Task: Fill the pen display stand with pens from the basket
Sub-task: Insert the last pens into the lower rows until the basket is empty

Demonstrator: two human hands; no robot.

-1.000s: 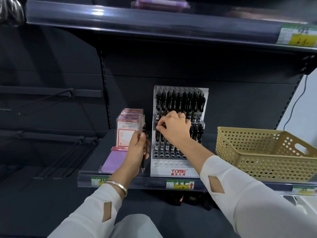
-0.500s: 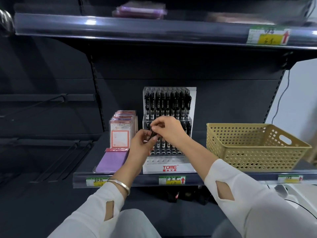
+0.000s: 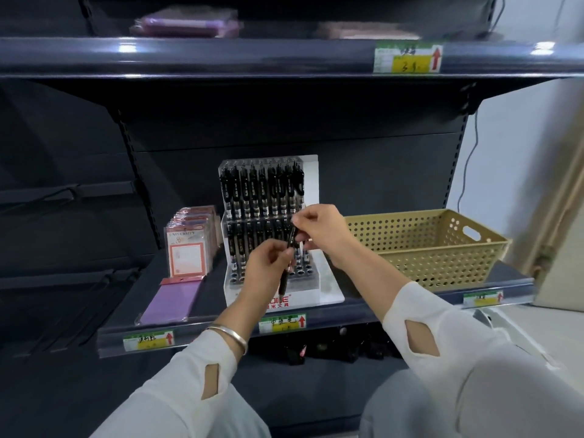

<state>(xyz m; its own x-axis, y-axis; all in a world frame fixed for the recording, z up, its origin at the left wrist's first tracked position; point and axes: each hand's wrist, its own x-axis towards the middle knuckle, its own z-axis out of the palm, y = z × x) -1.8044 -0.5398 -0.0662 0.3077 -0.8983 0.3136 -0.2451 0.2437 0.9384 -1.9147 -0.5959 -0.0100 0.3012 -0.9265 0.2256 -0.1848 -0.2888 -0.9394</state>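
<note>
Dark metal shop shelving fills the frame, with a pale wall and a hanging cable at the right edge. On the middle shelf (image 3: 347, 317) the pen display stand (image 3: 328, 290) sits at the centre. Its upper tier is packed with black pens, and several front sockets low on its right side look unfilled. The tan perforated basket (image 3: 426, 248) stands just to the right of it; whether any pens lie inside cannot be seen from here. Both hands meet in front of the stand on one black pen (image 3: 290, 248). The right hand (image 3: 319, 230) pinches its upper end, and the left hand (image 3: 265, 267) pinches the barrel lower down. The pen's long axis runs nearly upright, top leaning slightly right and tip pointing down, so the stand lies directly behind and below it. The right hand seems nearer the free sockets and better placed to drop it in. Left of the stand are card packs (image 3: 186, 248) and a flat purple packet (image 3: 170, 301).
</note>
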